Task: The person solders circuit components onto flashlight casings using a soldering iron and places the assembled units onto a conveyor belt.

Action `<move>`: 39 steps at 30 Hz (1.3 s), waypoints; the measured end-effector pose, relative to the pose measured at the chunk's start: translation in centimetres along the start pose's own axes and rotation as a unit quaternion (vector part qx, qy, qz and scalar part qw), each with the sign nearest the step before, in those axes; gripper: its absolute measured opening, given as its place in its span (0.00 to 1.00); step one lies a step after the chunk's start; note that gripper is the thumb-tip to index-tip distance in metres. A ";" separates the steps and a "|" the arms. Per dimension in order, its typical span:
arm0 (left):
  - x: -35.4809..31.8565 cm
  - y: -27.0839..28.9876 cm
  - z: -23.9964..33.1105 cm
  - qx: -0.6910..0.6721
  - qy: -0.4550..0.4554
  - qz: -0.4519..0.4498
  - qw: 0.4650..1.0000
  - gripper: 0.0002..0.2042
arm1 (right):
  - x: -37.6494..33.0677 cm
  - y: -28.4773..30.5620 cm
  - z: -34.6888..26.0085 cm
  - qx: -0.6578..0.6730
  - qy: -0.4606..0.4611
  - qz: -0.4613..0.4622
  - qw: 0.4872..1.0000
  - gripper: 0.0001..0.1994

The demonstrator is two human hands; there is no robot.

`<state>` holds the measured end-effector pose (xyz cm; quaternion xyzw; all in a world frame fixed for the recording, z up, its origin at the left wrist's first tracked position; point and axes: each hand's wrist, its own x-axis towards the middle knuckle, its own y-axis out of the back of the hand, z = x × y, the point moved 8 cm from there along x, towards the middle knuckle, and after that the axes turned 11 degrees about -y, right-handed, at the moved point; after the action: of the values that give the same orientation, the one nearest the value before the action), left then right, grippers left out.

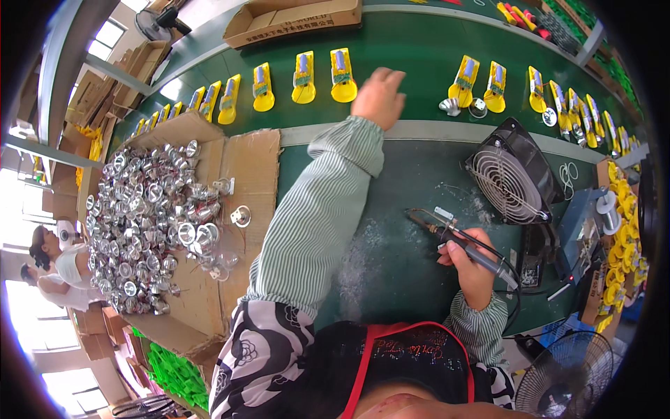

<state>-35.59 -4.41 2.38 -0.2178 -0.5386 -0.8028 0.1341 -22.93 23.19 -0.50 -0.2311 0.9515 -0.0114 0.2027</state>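
My left hand [380,96] is stretched out over the far green belt, fingers apart, with nothing seen in it. Just left of it lies a yellow plastic shell [343,91] carrying a blue-purple cylinder and a small green circuit board. In my right hand [476,269] is a soldering iron [500,272], its tip pointing to the far left above the green worktop [412,279]. Farther right along the belt, more yellow shells [462,89] lie in a row, some with a silver lamp cup [450,106] beside them.
A cardboard box [251,181] heaped with silver lamp cups [143,223] stands at the left. A black fan with a wire guard [506,174] and a blue device with a solder spool [608,213] stand right. A long carton [293,24] sits at the back.
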 end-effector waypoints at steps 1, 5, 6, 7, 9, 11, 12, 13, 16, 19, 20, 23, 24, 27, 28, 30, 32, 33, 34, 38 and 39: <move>0.2 0.1 -1.8 0.151 0.093 -0.079 0.981 0.23 | 0.1 -0.2 0.2 0.002 -0.003 -0.007 1.000 0.07; -1.9 1.1 -6.6 0.259 0.188 -0.146 0.936 0.22 | 0.4 -0.5 0.0 0.003 -0.013 -0.004 1.000 0.07; -2.4 1.0 -7.1 0.260 0.193 -0.147 0.935 0.22 | 0.3 -0.7 0.0 0.002 -0.016 -0.008 1.000 0.07; -2.8 1.2 -6.9 0.223 0.178 -0.146 0.947 0.20 | 0.3 -0.8 -0.1 0.000 -0.007 -0.007 1.000 0.07; -4.2 2.0 -6.0 0.173 0.163 -0.127 0.963 0.15 | 0.0 -1.2 -0.4 -0.004 0.001 -0.018 1.000 0.07; -6.4 2.8 -3.7 0.168 0.151 -0.139 0.964 0.15 | -0.2 -0.9 -0.6 -0.003 0.001 0.007 1.000 0.07; -8.3 3.2 -2.6 0.157 0.141 -0.139 0.967 0.16 | 0.0 -1.0 -0.4 -0.005 -0.004 0.011 1.000 0.07; -10.2 4.3 -0.7 0.151 0.130 -0.136 0.971 0.16 | -0.2 -1.3 -0.3 -0.007 -0.006 0.000 1.000 0.07; -16.3 6.4 5.1 0.140 0.104 -0.183 0.968 0.15 | -0.7 -1.4 -0.6 -0.020 0.012 -0.004 1.000 0.07; -22.9 8.2 8.9 0.128 0.116 -0.218 0.961 0.16 | -1.3 -2.4 -1.0 -0.021 0.008 -0.015 1.000 0.07; -24.2 9.0 9.7 0.131 0.122 -0.217 0.960 0.16 | -1.4 -2.7 -0.8 -0.026 0.007 -0.019 0.999 0.07; -25.9 11.8 11.5 0.082 0.097 -0.172 0.977 0.16 | -1.5 -3.6 -0.8 -0.026 0.006 -0.031 0.999 0.07; -26.3 13.4 11.1 0.095 0.118 -0.133 0.979 0.15 | -1.7 -3.9 -0.7 -0.029 0.005 -0.033 0.999 0.07; -31.3 16.8 6.9 0.338 0.153 -0.158 0.915 0.13 | -2.1 -4.6 -1.0 -0.047 0.012 -0.050 0.998 0.07; -31.6 18.6 5.1 0.360 0.207 -0.172 0.893 0.13 | -2.2 -4.9 -0.9 -0.053 0.014 -0.056 0.997 0.07; -31.5 21.1 2.2 0.382 0.259 -0.185 0.868 0.13 | -2.5 -5.1 -1.0 -0.058 0.018 -0.062 0.996 0.07; -31.3 20.0 1.6 0.384 0.107 -0.241 0.885 0.12 | -2.8 -5.8 -0.9 -0.056 0.010 -0.075 0.996 0.07; -31.4 19.9 0.7 0.384 0.107 -0.241 0.885 0.12 | -3.0 -5.9 -0.9 -0.056 0.011 -0.074 0.996 0.07; -31.5 19.0 0.5 0.373 0.059 -0.269 0.886 0.11 | -3.1 -6.0 -0.9 -0.056 0.012 -0.082 0.995 0.07; -31.3 17.1 0.1 0.334 -0.102 -0.354 0.868 0.10 | -3.5 -6.1 -0.8 -0.057 0.013 -0.090 0.994 0.07; -31.1 17.0 -0.2 0.334 -0.103 -0.354 0.867 0.10 | -3.5 -6.1 -0.8 -0.055 0.012 -0.089 0.994 0.07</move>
<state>-0.94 -11.69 0.64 -0.0361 -0.8263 -0.5414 -0.1510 -17.75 19.20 2.22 -0.3256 0.9288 0.0206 0.1759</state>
